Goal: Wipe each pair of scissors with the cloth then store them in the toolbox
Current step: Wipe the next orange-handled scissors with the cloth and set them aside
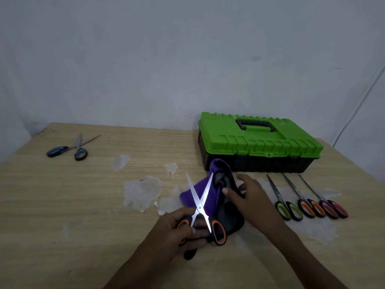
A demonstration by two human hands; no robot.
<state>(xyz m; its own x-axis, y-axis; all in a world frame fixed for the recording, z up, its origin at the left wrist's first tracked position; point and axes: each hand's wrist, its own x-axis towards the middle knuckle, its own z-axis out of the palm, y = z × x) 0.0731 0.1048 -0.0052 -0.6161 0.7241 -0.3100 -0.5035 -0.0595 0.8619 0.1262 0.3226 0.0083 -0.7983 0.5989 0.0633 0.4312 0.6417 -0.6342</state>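
My left hand grips the left handle of a pair of orange-handled scissors, whose blades stand spread open in an X over the cloth. The purple and grey cloth lies bunched on the table in front of the toolbox. My right hand rests on the cloth's right side, thumb pressing a fold. The green-lidded toolbox sits closed at the back right. Three more scissors lie in a row to the right: green-handled, orange-handled, pink-handled.
A blue-handled pair of scissors lies spread open at the table's far left. The wooden table has peeled white patches around its middle. A grey wall stands right behind the table.
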